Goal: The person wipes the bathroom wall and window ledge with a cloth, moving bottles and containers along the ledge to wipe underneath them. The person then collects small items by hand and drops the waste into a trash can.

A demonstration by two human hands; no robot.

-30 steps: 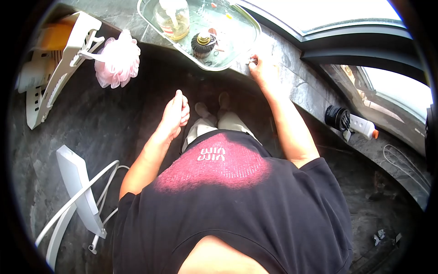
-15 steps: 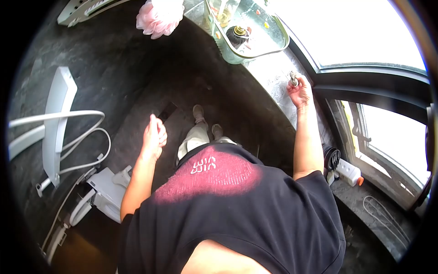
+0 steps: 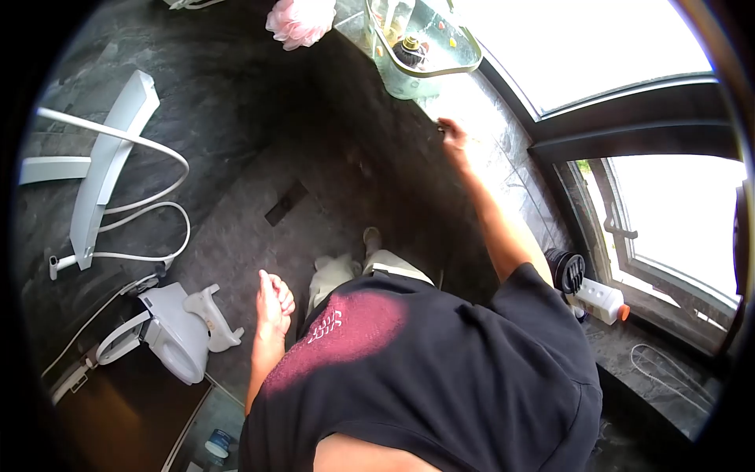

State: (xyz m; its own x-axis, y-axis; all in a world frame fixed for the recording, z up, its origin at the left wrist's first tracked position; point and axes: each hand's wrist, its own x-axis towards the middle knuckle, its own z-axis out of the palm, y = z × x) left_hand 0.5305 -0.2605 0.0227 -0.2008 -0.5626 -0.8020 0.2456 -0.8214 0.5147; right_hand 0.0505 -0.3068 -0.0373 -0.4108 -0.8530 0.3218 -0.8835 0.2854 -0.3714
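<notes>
My right hand (image 3: 454,145) is over the edge of the stone ledge, just below the clear greenish plastic basket (image 3: 405,85). Its fingers are closed on a small metallic object (image 3: 441,129), which looks dark at this angle and whose kind I cannot make out. My left hand (image 3: 275,303) hangs low over the dark floor with its fingers curled and thumb extended; nothing shows in it. A dark round bottle with a gold top (image 3: 409,53) is inside the basket.
A pink bath puff (image 3: 301,22) hangs beside the basket. Windows line the right, with a white bottle with an orange cap (image 3: 602,300) on the sill. At left are a grey-white shower panel (image 3: 110,173) with looping hoses and a white toilet (image 3: 173,334). A floor drain (image 3: 285,203) lies ahead.
My right hand has moved left, away from the window, still closed on the small object. My left hand appears lower in view. The view has shifted and turned, and the feet have moved.
</notes>
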